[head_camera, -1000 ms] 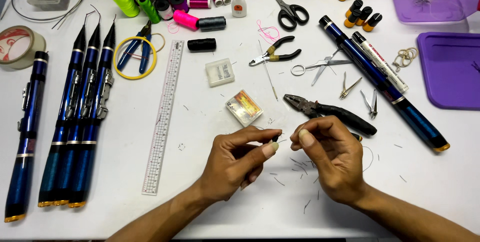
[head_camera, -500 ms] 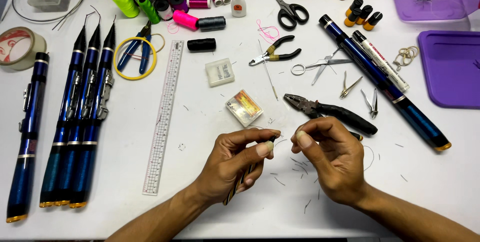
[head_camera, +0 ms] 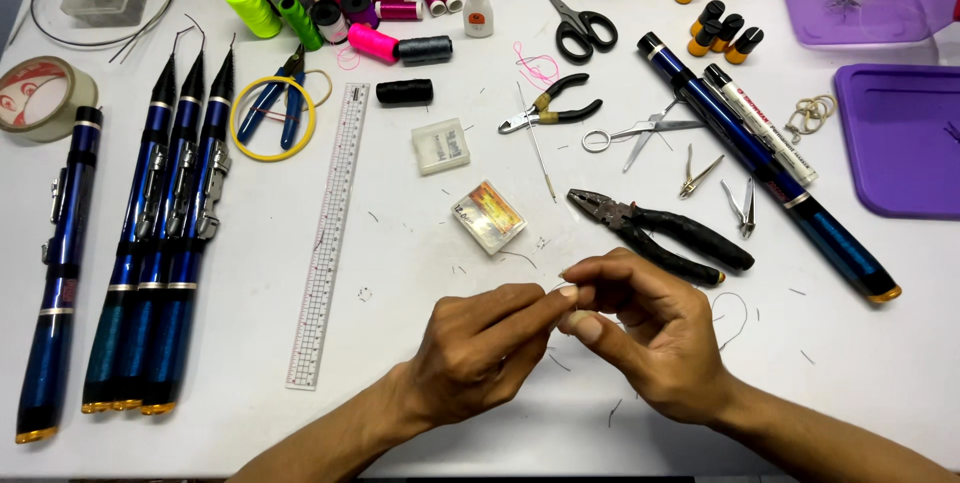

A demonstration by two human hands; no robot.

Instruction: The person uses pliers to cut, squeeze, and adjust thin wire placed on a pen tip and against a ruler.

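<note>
At six o'clock on the white table (head_camera: 400, 413), left hand (head_camera: 480, 343) and right hand (head_camera: 650, 343) are meeting fingertip to fingertip, pinching something too small to identify; black pliers (head_camera: 660, 233) are lying just beyond at one o'clock.

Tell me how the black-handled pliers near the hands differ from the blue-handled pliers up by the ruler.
The black-handled pliers are bigger and heavier-jawed, while the blue-handled pliers are slimmer with a narrow nose. The black-handled pliers lie on bare table just beyond the right hand; the blue-handled pliers lie inside a yellow ring, far from both hands. The black pair's handles are close together; the blue pair's splay apart. Both lie flat, untouched.
</note>
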